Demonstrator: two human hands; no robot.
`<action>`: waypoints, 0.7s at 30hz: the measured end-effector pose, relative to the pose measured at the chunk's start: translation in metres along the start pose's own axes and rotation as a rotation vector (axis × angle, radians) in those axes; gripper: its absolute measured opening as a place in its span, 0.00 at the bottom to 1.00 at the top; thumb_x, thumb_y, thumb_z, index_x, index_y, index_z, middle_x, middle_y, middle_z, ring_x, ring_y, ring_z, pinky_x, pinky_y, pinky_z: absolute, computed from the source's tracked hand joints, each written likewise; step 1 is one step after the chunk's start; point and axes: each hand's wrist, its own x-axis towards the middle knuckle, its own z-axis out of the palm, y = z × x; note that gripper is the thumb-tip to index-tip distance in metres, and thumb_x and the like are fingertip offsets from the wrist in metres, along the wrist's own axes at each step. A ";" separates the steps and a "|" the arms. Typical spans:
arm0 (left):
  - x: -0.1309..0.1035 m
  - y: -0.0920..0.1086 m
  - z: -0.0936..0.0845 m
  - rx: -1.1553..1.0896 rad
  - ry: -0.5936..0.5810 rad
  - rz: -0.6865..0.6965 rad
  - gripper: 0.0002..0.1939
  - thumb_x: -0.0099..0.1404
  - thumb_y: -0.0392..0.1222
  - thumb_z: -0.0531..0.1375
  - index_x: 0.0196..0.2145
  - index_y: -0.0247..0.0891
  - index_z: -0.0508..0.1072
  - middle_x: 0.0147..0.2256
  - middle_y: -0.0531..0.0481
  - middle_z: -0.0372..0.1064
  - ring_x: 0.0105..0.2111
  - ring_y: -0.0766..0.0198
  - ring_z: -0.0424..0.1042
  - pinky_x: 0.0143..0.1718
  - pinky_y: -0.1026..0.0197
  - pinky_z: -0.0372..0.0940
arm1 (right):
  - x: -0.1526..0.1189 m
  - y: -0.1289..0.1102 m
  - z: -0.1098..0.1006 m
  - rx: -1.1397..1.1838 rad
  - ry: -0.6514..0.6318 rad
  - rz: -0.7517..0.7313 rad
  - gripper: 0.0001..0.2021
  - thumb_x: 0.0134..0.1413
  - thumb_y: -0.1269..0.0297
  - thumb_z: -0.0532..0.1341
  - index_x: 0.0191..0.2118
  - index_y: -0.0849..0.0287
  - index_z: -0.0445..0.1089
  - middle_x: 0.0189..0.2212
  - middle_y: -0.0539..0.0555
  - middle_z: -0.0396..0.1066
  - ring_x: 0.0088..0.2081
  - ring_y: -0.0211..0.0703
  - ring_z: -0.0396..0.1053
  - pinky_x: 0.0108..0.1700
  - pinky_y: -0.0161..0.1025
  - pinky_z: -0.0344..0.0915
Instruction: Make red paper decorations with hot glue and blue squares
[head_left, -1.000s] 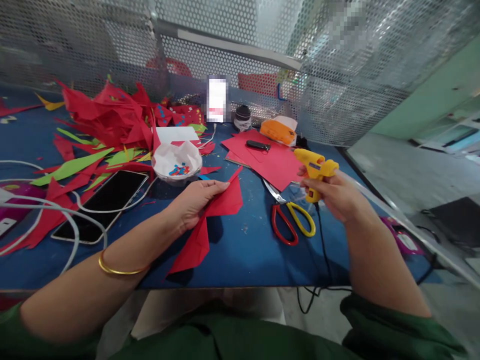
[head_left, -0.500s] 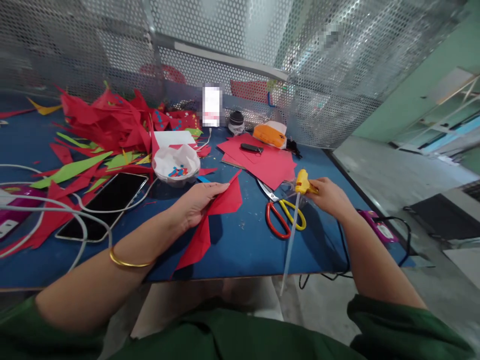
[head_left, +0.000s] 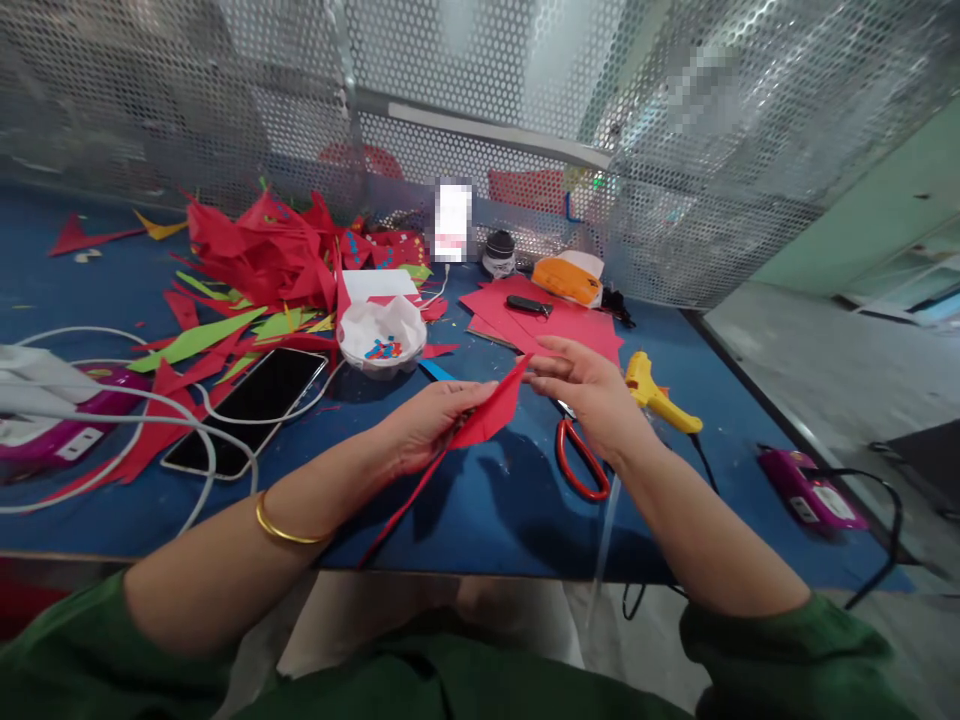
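Between the thumb and fingers of my left hand (head_left: 427, 425) is a folded red paper piece (head_left: 491, 410), tilted up above the table. My right hand (head_left: 581, 390) is at the paper's upper right tip, fingers apart; whether they touch the paper is hard to tell. Behind my right hand lies the yellow glue gun (head_left: 660, 395) on the table, its clear stick reaching past the front edge. Scissors with a red handle (head_left: 581, 465) lie partly hidden under my right hand. Red sheets (head_left: 577, 325) with a black object on them are farther back.
Left of my hands are a lined bowl (head_left: 382, 335) of small blue and red bits, a dark phone (head_left: 255, 405), white cables and a heap of red and green pieces (head_left: 262, 250). A purple power strip (head_left: 810, 490) sits at right. A perforated metal screen (head_left: 487, 80) stands behind.
My right hand has let go of the glue gun, which now lies on the table, and has moved left to the red paper. The paper is tilted differently in my left hand. The view has shifted.
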 end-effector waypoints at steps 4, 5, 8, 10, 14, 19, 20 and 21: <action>0.001 -0.001 -0.001 0.131 0.027 0.034 0.13 0.67 0.44 0.61 0.31 0.32 0.80 0.23 0.51 0.71 0.18 0.75 0.65 0.17 0.73 0.58 | 0.000 0.006 0.003 0.050 -0.010 -0.010 0.25 0.41 0.66 0.72 0.48 0.55 0.69 0.37 0.51 0.80 0.41 0.43 0.76 0.50 0.45 0.69; 0.001 -0.002 -0.001 0.168 0.034 0.047 0.12 0.67 0.43 0.61 0.31 0.32 0.79 0.23 0.51 0.71 0.18 0.75 0.65 0.17 0.73 0.57 | -0.001 0.008 0.003 0.048 -0.010 -0.009 0.24 0.41 0.66 0.72 0.47 0.55 0.70 0.37 0.51 0.80 0.41 0.43 0.76 0.49 0.44 0.70; 0.000 -0.003 0.001 0.261 0.031 0.090 0.08 0.64 0.41 0.63 0.31 0.34 0.79 0.24 0.50 0.74 0.18 0.73 0.66 0.18 0.72 0.58 | -0.004 0.011 0.004 0.038 -0.005 -0.006 0.23 0.41 0.66 0.72 0.46 0.56 0.71 0.34 0.50 0.79 0.38 0.41 0.75 0.44 0.42 0.69; -0.001 -0.003 0.003 0.305 0.026 0.126 0.05 0.60 0.40 0.64 0.31 0.35 0.77 0.26 0.49 0.76 0.19 0.71 0.69 0.19 0.70 0.60 | -0.006 0.012 0.005 0.037 0.003 -0.001 0.22 0.40 0.66 0.72 0.46 0.56 0.72 0.33 0.50 0.79 0.35 0.40 0.74 0.42 0.41 0.69; -0.003 -0.004 0.007 0.401 0.070 0.209 0.05 0.55 0.37 0.67 0.29 0.34 0.76 0.27 0.47 0.78 0.21 0.69 0.72 0.23 0.69 0.62 | -0.008 0.013 0.007 0.050 0.021 0.028 0.22 0.39 0.66 0.72 0.44 0.57 0.72 0.31 0.49 0.79 0.33 0.39 0.73 0.40 0.39 0.68; -0.003 -0.006 0.009 0.473 0.083 0.250 0.06 0.54 0.39 0.69 0.28 0.34 0.77 0.27 0.47 0.79 0.23 0.67 0.74 0.25 0.67 0.64 | -0.010 0.015 0.009 0.041 0.018 0.042 0.21 0.38 0.65 0.72 0.43 0.57 0.72 0.22 0.43 0.71 0.32 0.39 0.72 0.39 0.40 0.67; -0.003 -0.006 0.009 0.478 0.084 0.245 0.07 0.54 0.40 0.69 0.29 0.34 0.78 0.28 0.46 0.79 0.23 0.66 0.74 0.25 0.67 0.64 | -0.010 0.016 0.009 0.037 0.026 0.042 0.21 0.38 0.65 0.72 0.43 0.57 0.72 0.21 0.43 0.69 0.31 0.39 0.71 0.39 0.40 0.67; -0.003 -0.006 0.008 0.482 0.084 0.241 0.08 0.55 0.42 0.69 0.30 0.34 0.78 0.28 0.45 0.79 0.23 0.66 0.74 0.24 0.67 0.64 | -0.010 0.016 0.009 0.034 0.040 0.041 0.20 0.39 0.64 0.72 0.43 0.57 0.73 0.20 0.42 0.68 0.30 0.38 0.70 0.39 0.40 0.67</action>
